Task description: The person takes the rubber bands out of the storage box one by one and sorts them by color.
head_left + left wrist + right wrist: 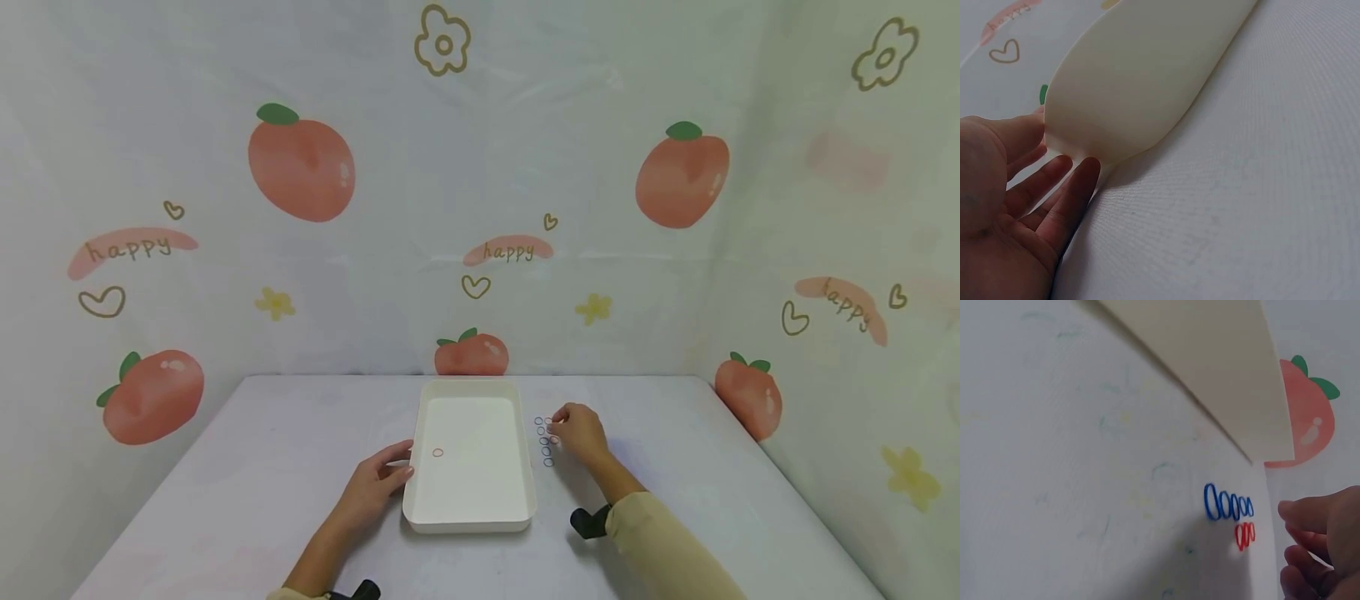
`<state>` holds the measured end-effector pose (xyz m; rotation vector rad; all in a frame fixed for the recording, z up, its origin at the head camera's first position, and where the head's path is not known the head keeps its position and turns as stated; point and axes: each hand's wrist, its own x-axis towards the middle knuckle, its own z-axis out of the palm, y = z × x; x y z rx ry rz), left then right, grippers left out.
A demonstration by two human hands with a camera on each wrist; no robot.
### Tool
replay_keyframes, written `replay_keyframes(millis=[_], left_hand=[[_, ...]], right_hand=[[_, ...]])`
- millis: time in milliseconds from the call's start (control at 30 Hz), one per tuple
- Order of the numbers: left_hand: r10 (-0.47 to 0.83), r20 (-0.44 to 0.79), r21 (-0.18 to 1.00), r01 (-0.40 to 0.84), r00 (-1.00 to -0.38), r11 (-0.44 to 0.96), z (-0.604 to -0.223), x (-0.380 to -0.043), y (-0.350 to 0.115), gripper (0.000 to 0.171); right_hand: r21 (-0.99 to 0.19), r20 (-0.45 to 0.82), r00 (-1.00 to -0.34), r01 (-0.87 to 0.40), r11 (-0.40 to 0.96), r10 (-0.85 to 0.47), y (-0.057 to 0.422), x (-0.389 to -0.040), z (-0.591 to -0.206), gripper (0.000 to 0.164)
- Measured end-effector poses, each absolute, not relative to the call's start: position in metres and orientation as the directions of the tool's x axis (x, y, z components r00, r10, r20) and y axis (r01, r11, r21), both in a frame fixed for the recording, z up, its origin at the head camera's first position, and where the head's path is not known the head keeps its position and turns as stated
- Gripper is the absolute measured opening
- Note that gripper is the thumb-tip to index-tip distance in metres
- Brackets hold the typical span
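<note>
A shallow white rectangular tray [476, 492] lies on the table, with one small red ring [434, 452] in its left part. At the tray's left side, my left hand [375, 482] holds its edge; in the left wrist view, fingertips [1090, 165] touch the low part of the wall. My right hand [583, 433] hovers at the small rings right of the tray, thumb and forefinger close together. In the right wrist view several blue rings [1208, 506] line up beside a shorter row of red rings [1239, 537]. No ring shows between those fingers.
The table [285, 450] has a white cloth cover. A white curtain [390, 167] printed with fruit, hearts and flowers stands behind it and at both sides. Black straps with blocks [590, 522] sit at the wrists.
</note>
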<state>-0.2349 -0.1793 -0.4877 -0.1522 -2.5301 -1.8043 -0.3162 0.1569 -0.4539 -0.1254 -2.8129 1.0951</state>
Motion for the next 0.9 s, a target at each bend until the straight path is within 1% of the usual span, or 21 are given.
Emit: replay_keyframes(millis=[200,400,567,700,900], left_hand=[[0.055,0.086,0.942,0.099,-0.995,0.322,-0.488,-0.235,-0.179,0.045],[0.055,0.085,0.943,0.098,-0.995,0.318,-0.487,-0.235,-0.179,0.045],[0.061,0.084,0.944,0.099,-0.995,0.314,-0.488,-0.236,-0.179,0.044],[0.052,0.078,0.946,0.091,-0.996,0.31,-0.487,-0.236,-0.179,0.044],[0.059,0.079,0.948,0.093,-0.995,0.306,-0.486,-0.235,-0.18,0.045]], right_hand=[[-0.751,0.06,-0.99,0.042,0.659,0.131,0.146,-0.318,-0.444,0.012],[-0.818,0.046,-0.993,0.025,0.574,0.109,0.135,-0.322,-0.44,0.016],[-0.833,0.071,-0.993,-0.008,0.553,0.092,0.125,-0.328,-0.437,0.014],[-0.826,0.104,-0.993,-0.054,0.56,0.058,0.115,-0.328,-0.433,0.014],[-0.816,0.106,-0.994,-0.077,0.573,0.017,0.098,-0.324,-0.429,0.016]])
